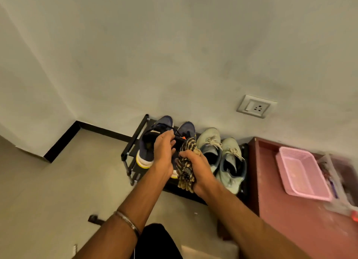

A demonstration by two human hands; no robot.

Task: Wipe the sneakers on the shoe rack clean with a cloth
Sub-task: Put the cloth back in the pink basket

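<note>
Pale plaster wall (pixel 174 55) fills most of the view, with a grey floor (pixel 77 181) below it and a low black shoe rack (pixel 126 158) standing against the wall.

On the rack stand two pairs of sneakers, toes to the wall and heels toward the person, so their long axis runs away from the body. The navy sneakers (pixel 153 140) with white and yellow soles are on the left; the pale green sneakers (pixel 226 158) with loose laces are on the right, just beside them.

The left hand (pixel 164 152) is over the second navy shoe, with its fingers curled at the dark laces, and seems to pinch them. The right hand (pixel 195 167) grips a bunched striped cloth (pixel 187 162), brown and cream, of a soft woven look. The cloth hangs directly over the heel of this same shoe, so the right hand is nearer for wiping; I judge a short move forward and down brings cloth to the knitted upper.

A pink plastic basket (pixel 302 173) lies on a reddish surface (pixel 290 229) at the right.
</note>
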